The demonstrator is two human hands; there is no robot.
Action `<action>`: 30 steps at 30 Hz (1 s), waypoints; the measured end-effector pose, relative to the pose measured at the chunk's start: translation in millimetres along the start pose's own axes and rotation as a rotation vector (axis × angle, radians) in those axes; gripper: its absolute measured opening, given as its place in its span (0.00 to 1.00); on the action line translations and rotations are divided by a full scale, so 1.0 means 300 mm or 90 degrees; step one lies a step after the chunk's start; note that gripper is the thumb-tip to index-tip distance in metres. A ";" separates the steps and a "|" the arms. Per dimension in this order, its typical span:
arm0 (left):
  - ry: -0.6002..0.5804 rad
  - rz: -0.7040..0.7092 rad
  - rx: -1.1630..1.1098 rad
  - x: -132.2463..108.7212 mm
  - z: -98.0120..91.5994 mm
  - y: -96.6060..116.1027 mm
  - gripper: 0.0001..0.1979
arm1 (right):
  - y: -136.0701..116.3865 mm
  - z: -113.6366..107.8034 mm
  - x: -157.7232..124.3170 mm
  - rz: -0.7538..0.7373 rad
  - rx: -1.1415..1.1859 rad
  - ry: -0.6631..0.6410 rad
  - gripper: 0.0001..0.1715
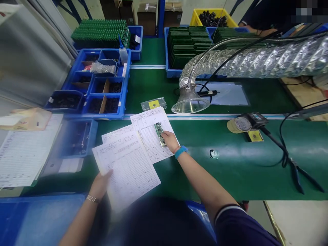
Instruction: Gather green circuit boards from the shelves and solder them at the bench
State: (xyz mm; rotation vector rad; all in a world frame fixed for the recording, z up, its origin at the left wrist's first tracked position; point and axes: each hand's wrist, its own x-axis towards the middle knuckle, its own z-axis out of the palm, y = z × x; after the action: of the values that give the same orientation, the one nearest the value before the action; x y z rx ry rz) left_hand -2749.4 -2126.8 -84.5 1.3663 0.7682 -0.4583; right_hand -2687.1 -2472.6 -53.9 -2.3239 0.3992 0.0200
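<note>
My left hand (100, 184) grips the near edge of a printed form sheet (128, 171), thumb on top of the paper. Two more form sheets (148, 128) lie fanned beyond it on the green mat. My right hand (169, 139), with a blue wristband, is closed on a small green circuit board (159, 131) that rests on the farthest sheet. The fingers pinch the board's near end.
Blue bins (102, 90) of small parts stand at the back left, trays of green boards (189, 44) behind. A silver fume duct with funnel (189, 100) hangs over the mat. A soldering iron stand (243, 123) and cables lie right. Another person's arm (256, 30) is at the far right.
</note>
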 end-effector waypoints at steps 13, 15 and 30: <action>-0.005 -0.003 -0.015 0.018 -0.020 -0.009 0.21 | -0.016 0.012 0.013 -0.130 -0.297 0.046 0.31; 0.001 -0.006 -0.014 0.015 -0.017 -0.006 0.20 | 0.016 0.020 -0.002 -0.189 -0.316 0.026 0.29; -0.026 -0.045 0.026 -0.008 0.004 0.011 0.17 | 0.265 -0.094 -0.255 -0.105 -0.419 0.184 0.28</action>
State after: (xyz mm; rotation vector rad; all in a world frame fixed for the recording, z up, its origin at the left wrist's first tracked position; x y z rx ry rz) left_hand -2748.4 -2127.7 -80.4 1.3668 0.7792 -0.5583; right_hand -2786.0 -2523.4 -78.9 -3.0179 0.3783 -0.3119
